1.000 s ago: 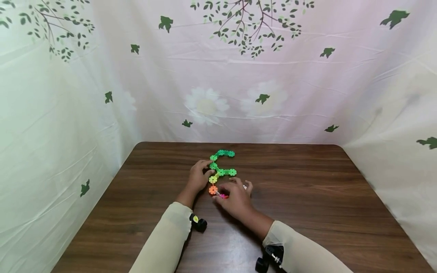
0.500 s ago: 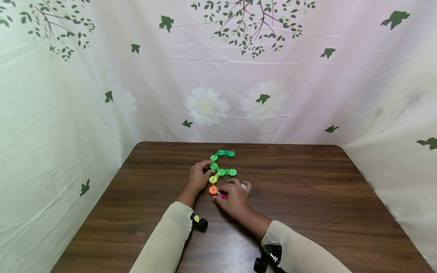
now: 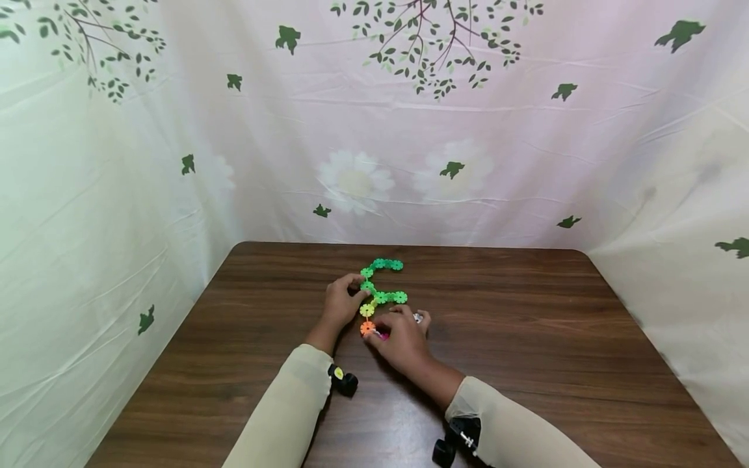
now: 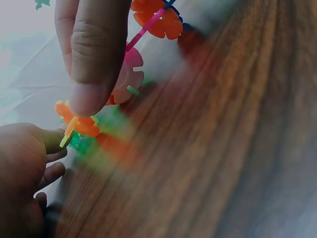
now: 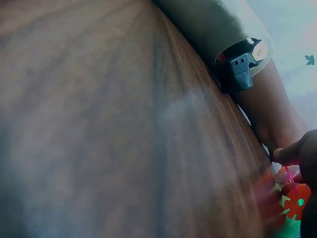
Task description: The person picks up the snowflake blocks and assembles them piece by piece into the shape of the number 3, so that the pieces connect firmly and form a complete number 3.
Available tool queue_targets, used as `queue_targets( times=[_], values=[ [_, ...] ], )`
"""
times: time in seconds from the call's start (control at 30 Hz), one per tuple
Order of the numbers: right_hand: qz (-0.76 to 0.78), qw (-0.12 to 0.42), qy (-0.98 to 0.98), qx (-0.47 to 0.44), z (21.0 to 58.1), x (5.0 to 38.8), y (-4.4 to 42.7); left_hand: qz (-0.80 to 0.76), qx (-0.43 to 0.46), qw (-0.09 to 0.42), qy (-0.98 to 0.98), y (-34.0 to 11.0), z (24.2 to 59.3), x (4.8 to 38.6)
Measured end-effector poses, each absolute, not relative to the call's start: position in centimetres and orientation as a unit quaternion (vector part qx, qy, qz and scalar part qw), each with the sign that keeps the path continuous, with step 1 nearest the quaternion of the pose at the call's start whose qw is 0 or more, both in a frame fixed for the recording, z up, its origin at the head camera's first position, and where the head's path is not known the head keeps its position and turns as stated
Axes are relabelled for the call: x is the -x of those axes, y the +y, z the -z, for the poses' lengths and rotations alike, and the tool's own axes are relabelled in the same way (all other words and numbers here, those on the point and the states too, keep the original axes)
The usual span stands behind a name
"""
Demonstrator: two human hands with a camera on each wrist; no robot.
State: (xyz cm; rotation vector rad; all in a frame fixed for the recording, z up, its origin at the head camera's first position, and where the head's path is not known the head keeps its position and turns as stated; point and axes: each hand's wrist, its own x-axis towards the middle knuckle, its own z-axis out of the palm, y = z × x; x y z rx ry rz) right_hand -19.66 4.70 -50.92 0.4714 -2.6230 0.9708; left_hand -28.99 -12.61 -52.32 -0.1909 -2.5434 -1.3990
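On the table, a chain of flower-shaped interlocking discs curves from green [image 3: 400, 297] through a yellow disc [image 3: 367, 310] to an orange disc [image 3: 367, 327]. My left hand [image 3: 339, 305] holds the chain by a green disc, between thumb and index finger. My right hand [image 3: 405, 341] pinches the chain just beyond the orange disc, covering much of that end. A pale pink-white disc [image 4: 130, 74] shows behind a right finger in the left wrist view, joined by a pink piece [image 4: 143, 32] to another orange disc [image 4: 158, 22]. A white piece [image 3: 418, 318] shows between the right hand's outer fingers.
The brown wooden table [image 3: 526, 338] reaches back to a pale curtain [image 3: 386, 130] printed with leaves and birds. Black cameras sit on both wrists, the left camera [image 3: 349, 385] close to the tabletop.
My right hand has shifted slightly left, its thumb now nearer the orange disc, and less of the white piece there shows. My left hand stays on the green part.
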Motion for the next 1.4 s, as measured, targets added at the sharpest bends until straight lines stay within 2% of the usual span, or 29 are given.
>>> queue_targets(
  times=[0.47, 1.07, 1.4],
  values=[
    [-0.317, 0.171, -0.908, -0.214, 51.0, 19.8, 6.8, 0.458, 0.109, 0.166, -0.866, -12.5, 52.2, 28.3],
    [-0.33, 0.109, -0.89, -0.296, 49.6, 21.1, 12.9, 0.497, 0.095, 0.207, -0.837, -11.3, 51.7, 26.1],
    [-0.325, 0.07, -0.898, -0.288, 49.8, 21.9, 14.4, 0.478, 0.084, 0.18, -0.856, -11.2, 51.8, 25.2]
  ],
)
